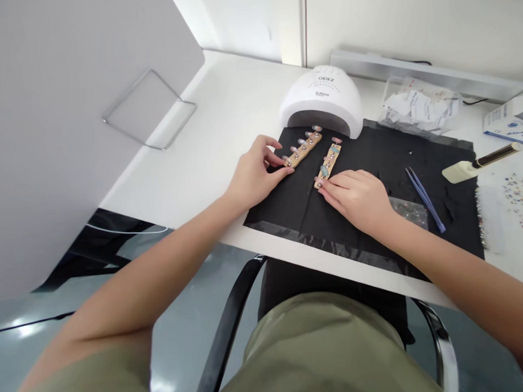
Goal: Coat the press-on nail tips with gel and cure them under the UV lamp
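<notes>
Altogether, hands: two, both bare, set apart from each other over a black mat (279,198).
Left hand (253,173): thumb against the near end of the left wooden strip (303,151), index finger lifted off it; I could not tell whether the hand was gripping.
Right hand (358,198): thumb and fingertips pinched on the near end of the right wooden strip (334,159).
Strips: two, pale, narrow and straight-edged, both over the mat in front of the lamp, the left one's far end just beside its opening.
Nail tips (324,171): ten by my count, five to a strip, glossy and rounded, perched on small shiny metal holders; the left row looked translucent and pinkish, the right mixed pink with pale blue.
Nail lamp (326,96): one, smooth white dome with a dark arched mouth.
Tweezers (424,199): one pair, blue, slim, tapering to points.
Brush (460,171): one, broad cream head, dark glossy handle.
Plastic tub (384,97): one, see-through, heaped with white sachets.
Carton (510,118): one, white card printed in blue.
Rhinestones (519,195): too many and too tiny to count, multicoloured, strewn on the smooth white table (224,106).
Chair arms (234,323): two, black with bright metal.
</notes>
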Tool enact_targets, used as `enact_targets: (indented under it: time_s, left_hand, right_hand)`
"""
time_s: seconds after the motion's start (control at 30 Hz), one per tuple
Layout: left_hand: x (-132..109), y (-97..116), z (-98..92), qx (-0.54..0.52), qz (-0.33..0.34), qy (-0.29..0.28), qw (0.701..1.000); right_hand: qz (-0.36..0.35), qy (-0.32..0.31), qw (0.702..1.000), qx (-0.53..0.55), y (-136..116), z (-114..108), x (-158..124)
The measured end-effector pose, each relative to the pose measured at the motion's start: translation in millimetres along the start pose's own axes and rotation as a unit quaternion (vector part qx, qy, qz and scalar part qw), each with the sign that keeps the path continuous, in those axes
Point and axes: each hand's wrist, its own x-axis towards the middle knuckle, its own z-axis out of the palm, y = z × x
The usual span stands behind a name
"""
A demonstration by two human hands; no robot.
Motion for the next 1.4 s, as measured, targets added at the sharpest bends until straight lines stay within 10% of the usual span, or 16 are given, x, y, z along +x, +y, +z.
enact_targets:
  time_s: [1.4]
  left_hand:
    - [30, 20, 24.6, -0.004, 0.020, -0.013, 1.000]
  right_hand:
    - [0.089, -0.035, 0.995, 0.011, 24, 7, 20]
